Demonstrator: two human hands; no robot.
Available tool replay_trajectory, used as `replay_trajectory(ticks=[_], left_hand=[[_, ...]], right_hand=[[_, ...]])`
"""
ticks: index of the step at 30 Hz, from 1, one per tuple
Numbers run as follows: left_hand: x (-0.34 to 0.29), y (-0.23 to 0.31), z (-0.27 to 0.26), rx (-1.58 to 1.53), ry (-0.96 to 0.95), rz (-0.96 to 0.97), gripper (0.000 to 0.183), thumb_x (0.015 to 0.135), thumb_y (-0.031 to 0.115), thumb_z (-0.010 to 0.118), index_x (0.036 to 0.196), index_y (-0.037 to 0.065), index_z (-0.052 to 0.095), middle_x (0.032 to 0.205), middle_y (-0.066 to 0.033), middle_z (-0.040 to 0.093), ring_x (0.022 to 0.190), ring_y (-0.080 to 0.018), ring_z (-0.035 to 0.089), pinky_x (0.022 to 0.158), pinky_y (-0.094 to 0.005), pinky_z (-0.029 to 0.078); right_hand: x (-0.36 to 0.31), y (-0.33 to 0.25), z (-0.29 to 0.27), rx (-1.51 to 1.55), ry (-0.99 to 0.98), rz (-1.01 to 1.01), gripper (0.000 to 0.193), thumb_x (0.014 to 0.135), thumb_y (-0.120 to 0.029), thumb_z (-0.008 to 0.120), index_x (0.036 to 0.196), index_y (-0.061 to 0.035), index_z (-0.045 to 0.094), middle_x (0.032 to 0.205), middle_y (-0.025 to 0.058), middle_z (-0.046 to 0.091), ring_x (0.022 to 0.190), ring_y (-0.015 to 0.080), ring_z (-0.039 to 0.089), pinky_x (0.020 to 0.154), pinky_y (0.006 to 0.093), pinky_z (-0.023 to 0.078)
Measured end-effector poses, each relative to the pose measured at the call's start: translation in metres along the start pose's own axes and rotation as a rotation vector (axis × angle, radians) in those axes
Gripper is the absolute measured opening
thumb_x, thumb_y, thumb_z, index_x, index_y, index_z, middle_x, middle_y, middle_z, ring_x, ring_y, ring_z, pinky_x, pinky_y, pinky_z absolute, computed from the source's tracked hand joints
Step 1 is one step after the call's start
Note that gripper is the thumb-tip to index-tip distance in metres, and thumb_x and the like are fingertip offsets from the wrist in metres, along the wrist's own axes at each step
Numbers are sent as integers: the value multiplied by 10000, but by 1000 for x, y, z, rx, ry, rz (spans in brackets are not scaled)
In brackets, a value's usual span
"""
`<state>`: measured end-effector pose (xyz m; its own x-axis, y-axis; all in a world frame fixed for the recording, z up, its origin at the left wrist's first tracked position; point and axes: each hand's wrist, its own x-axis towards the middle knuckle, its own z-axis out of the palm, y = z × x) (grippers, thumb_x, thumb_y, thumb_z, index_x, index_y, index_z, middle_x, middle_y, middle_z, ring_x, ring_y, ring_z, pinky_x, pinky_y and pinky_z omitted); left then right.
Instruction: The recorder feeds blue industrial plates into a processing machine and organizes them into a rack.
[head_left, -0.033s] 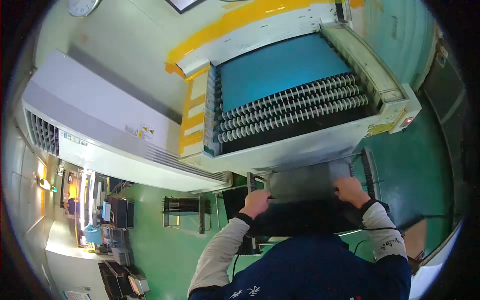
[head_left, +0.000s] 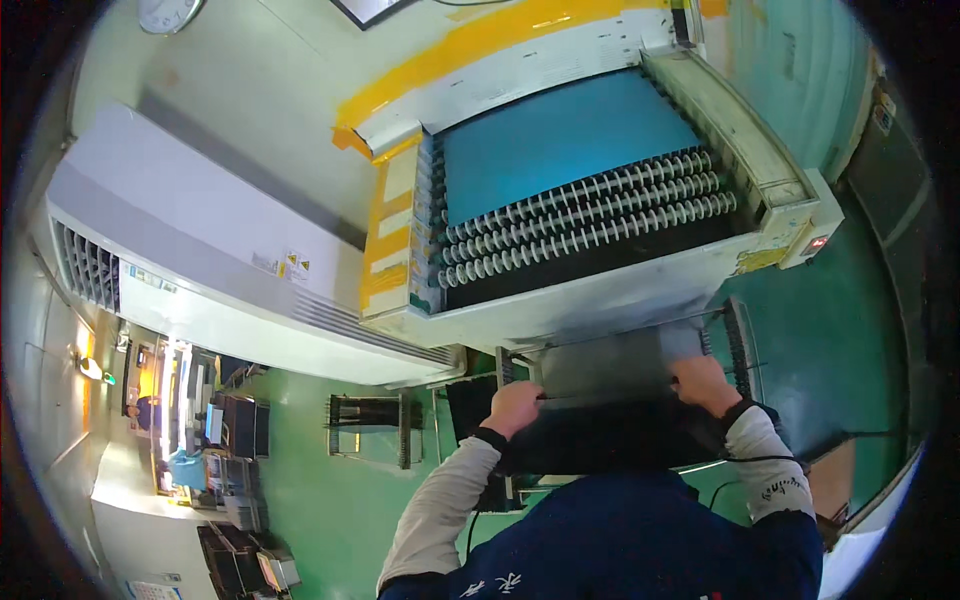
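Where it shows, the floor [head_left: 330, 510] is green, under all the kit. Machine [head_left: 560, 305] stands top centre, pale, yellow tape down its left side. AC [head_left: 230, 245] is left of it, white, long, vents toward the near side. Person's navy top [head_left: 610, 530] fills bottom centre, white sleeves reaching forward.

Rack [head_left: 738, 345] is right below the machine's near edge, comb-like rails at its sides. Second rack [head_left: 404, 430] sits well off to the left, dark sheets across it. Blue panel [head_left: 570, 140] lies in the machine bed, past three rows of white disc rollers [head_left: 590, 220].

Grey sheet [head_left: 610, 362] is between the rack's side rails, in front of the machine, near edge toward the body. Black piece [head_left: 610, 435] just nearer the body, between the forearms; can't tell if it's one sheet or several.

Left hand [head_left: 516, 407] pinches the grey sheet near its near-left corner. Right hand [head_left: 706, 386] grasps its right side, fingers curled in; fingertips partly hidden.

Smallest: clock [head_left: 168, 12], top left; red-lit switch [head_left: 818, 243], machine's right corner.
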<state>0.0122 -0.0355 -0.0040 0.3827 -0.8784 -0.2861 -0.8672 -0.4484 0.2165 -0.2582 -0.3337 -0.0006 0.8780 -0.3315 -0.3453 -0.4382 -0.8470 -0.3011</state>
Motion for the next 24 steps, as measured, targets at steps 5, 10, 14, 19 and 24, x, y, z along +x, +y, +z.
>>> replay_trajectory(ticks=[5, 10, 14, 19, 24], left_hand=[[2, 0, 0, -3, -29, -29, 174, 829, 229, 666, 967, 154, 738, 939, -108, 704, 916, -351, 679, 768, -500, 543], [-2, 9, -7, -26, -43, -68, 186, 839, 236, 666, 985, 146, 739, 951, -113, 703, 938, -355, 676, 779, -504, 541], [-4, 0, 7, 28, -29, -38, 207, 854, 262, 673, 1018, 151, 737, 970, -111, 704, 969, -344, 672, 789, -500, 541], [-7, 4, 7, 12, -25, -48, 219, 867, 283, 672, 1036, 155, 732, 969, -108, 703, 981, -340, 671, 795, -497, 541], [-8, 6, 6, 23, -33, -51, 219, 866, 288, 648, 1011, 151, 738, 945, -130, 707, 947, -349, 681, 780, -499, 545]], right_hand=[[0, 1, 0, -12, 0, -5, 210, 818, -273, 697, 965, -126, 729, 946, 153, 720, 938, 370, 693, 814, 509, 539], [0, -1, 0, -21, -23, 18, 222, 827, -277, 683, 982, -129, 741, 984, 154, 729, 942, 369, 704, 822, 502, 558], [0, -3, 0, -43, -61, 32, 237, 832, -283, 682, 1004, -132, 746, 1010, 160, 732, 957, 372, 709, 836, 504, 564], [1, 4, 8, -49, -49, 17, 236, 810, -270, 691, 986, -123, 746, 993, 168, 732, 944, 380, 710, 825, 504, 568], [-5, 5, 13, -32, 39, -26, 225, 778, -262, 702, 931, -103, 749, 946, 174, 730, 900, 393, 711, 794, 502, 571]])
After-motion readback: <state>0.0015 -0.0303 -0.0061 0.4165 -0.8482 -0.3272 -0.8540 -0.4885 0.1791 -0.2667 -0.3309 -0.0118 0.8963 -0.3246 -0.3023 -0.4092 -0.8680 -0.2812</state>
